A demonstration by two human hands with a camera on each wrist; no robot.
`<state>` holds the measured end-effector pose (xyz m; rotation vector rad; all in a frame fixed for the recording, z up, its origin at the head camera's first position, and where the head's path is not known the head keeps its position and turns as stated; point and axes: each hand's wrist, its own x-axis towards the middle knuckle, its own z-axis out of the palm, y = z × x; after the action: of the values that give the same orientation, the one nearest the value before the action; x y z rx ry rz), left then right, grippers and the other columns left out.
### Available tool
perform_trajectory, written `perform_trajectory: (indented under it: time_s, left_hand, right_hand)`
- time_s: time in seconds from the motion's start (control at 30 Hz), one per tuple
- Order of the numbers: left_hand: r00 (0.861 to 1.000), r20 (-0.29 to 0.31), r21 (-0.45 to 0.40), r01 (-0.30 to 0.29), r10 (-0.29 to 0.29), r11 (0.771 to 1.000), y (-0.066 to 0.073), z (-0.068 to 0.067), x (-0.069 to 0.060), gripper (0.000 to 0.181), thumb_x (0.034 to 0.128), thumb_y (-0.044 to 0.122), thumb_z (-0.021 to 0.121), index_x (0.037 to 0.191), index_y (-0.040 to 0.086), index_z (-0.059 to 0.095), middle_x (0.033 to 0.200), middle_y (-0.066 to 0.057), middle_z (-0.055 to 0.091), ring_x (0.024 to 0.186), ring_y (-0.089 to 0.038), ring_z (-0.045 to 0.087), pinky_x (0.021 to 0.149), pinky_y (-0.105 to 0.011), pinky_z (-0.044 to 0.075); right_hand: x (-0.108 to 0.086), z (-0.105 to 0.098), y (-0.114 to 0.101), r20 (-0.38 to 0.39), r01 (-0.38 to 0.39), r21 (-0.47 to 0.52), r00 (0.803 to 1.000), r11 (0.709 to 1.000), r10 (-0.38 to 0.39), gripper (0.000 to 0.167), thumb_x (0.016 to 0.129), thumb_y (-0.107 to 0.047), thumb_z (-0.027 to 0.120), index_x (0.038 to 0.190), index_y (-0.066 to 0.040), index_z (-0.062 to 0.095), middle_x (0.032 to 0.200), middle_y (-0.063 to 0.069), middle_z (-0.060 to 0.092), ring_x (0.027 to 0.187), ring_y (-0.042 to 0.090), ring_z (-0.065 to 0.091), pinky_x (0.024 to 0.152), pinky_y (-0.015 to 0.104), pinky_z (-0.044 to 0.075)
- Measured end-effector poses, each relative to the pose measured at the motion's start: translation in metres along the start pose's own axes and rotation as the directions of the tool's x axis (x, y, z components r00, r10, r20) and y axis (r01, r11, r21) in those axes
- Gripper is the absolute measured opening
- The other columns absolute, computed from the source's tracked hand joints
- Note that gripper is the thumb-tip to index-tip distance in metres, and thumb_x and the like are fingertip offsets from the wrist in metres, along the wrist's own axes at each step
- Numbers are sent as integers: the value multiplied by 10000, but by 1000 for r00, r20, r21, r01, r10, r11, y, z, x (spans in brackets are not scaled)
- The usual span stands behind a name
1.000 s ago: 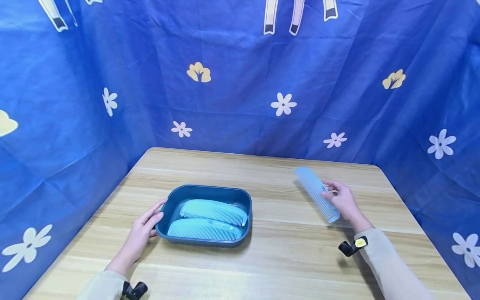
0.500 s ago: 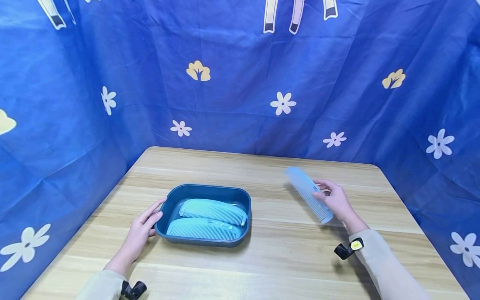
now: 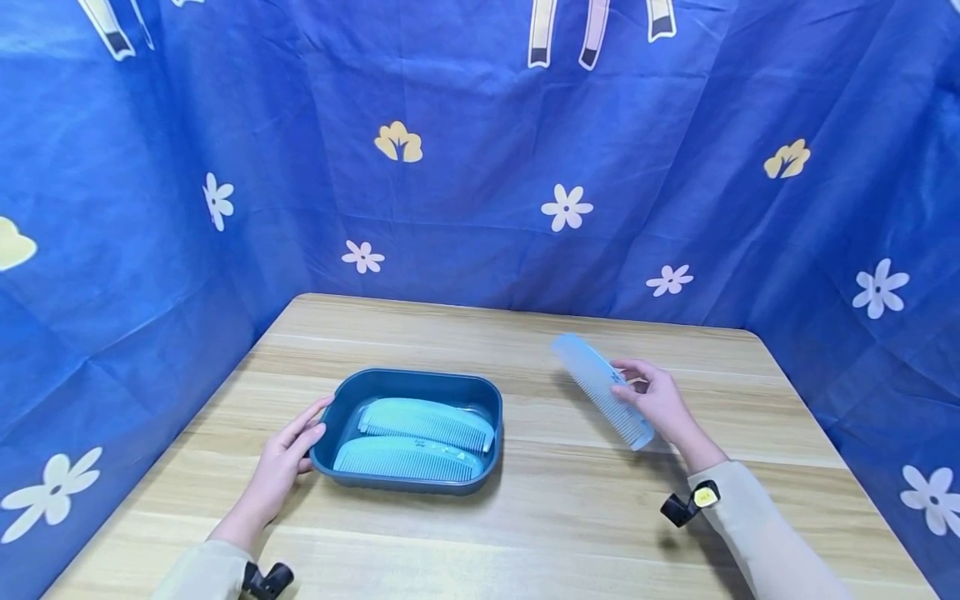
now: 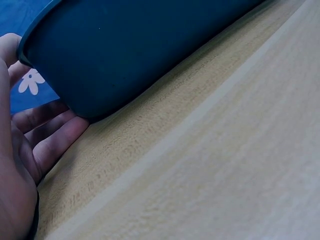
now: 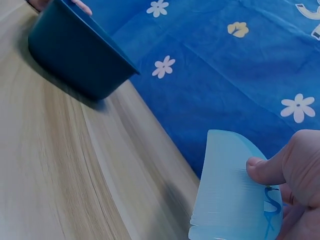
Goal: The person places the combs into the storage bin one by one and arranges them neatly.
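Note:
A light blue comb [image 3: 600,387] hangs tilted above the right half of the table, its shadow falling on the wood. My right hand [image 3: 652,400] pinches it by the spine; the thumb presses its flat side in the right wrist view. A dark teal plastic basin [image 3: 405,482] stands left of centre. Inside it, two similar combs lie side by side, a rear comb [image 3: 427,421] and a front comb [image 3: 405,457]. My left hand [image 3: 281,458] holds the basin's left end, thumb over the rim, with lower fingers [image 4: 57,142] against the outer wall near its base.
The wooden table [image 3: 540,525] has a blue patterned cloth [image 3: 465,192] hanging behind it and along both sides. Bare wood lies between the basin and the held comb. Each wrist carries a small black camera mount.
My right hand has carried the comb leftward over the table, nearer the basin. The left hand, the basin and the two combs in it stay put.

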<state>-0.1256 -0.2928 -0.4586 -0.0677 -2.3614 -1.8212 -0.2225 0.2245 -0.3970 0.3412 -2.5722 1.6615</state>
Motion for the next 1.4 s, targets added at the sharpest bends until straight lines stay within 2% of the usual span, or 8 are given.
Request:
perform_trajectory:
  time_s: [0.17,0.4,0.53,0.73,0.87,1.1,1.27,1.4]
  left_hand:
    - [1000,1,1,-4,4,1000,1,0,0,439,996,243,448,1422,149,397,1140,8,536,920,-70,593,671,-284,540]
    - [1000,4,-5,4,-4,1000,2,-1,0,449,994,253,452,1424,143,391,1153,29,530,929,-69,593,674,-282,539]
    - [1000,4,-3,7,-7,1000,3,-1,0,452,994,255,452,1425,136,388,1153,24,525,926,-68,591,674,-279,539]
    - [1000,10,-5,8,-8,1000,3,0,0,452,994,257,451,1428,146,386,1161,25,527,921,-62,589,675,-273,537]
    - [1000,14,-4,8,-8,1000,3,0,0,456,995,264,448,1432,154,379,1184,50,527,943,-54,583,680,-270,535]
    - [1000,7,-18,6,-6,1000,2,0,-1,454,994,250,453,1430,146,382,1195,67,532,962,-47,583,691,-267,535]
    - [1000,1,-9,8,-8,1000,2,0,-1,450,993,256,454,1427,156,389,1193,45,519,957,-49,582,691,-262,534]
    - [1000,2,-5,9,-9,1000,3,1,-2,448,994,255,451,1427,156,390,1182,3,513,943,-57,583,688,-265,534]
  right_hand:
    - [-3,8,-13,16,28,-11,999,1000,-28,390,822,52,657,1196,92,556,995,251,574,731,226,576,620,222,485]
    - [1,18,-3,34,51,26,998,998,-52,415,808,-5,697,1204,39,578,988,197,594,726,162,579,628,220,490]
    - [2,24,-3,50,86,49,995,995,-88,412,801,7,698,1193,47,581,966,199,592,716,160,582,628,226,494]
    - [2,33,-6,84,98,60,991,993,-102,395,800,22,691,1181,44,589,969,196,595,728,182,584,622,238,499]
    - [0,40,-12,107,90,77,989,993,-98,394,806,29,683,1188,39,587,983,201,590,745,214,583,617,241,499]
    - [-8,48,-41,147,94,106,983,990,-109,388,808,79,655,1185,89,562,980,235,568,737,236,576,602,239,494]
    - [-9,55,-49,173,142,110,972,984,-160,377,805,91,648,1170,115,554,962,239,569,731,238,577,605,241,496]
    - [-5,63,-43,202,132,108,968,985,-152,391,814,61,657,1191,89,558,977,220,576,735,221,569,604,235,489]
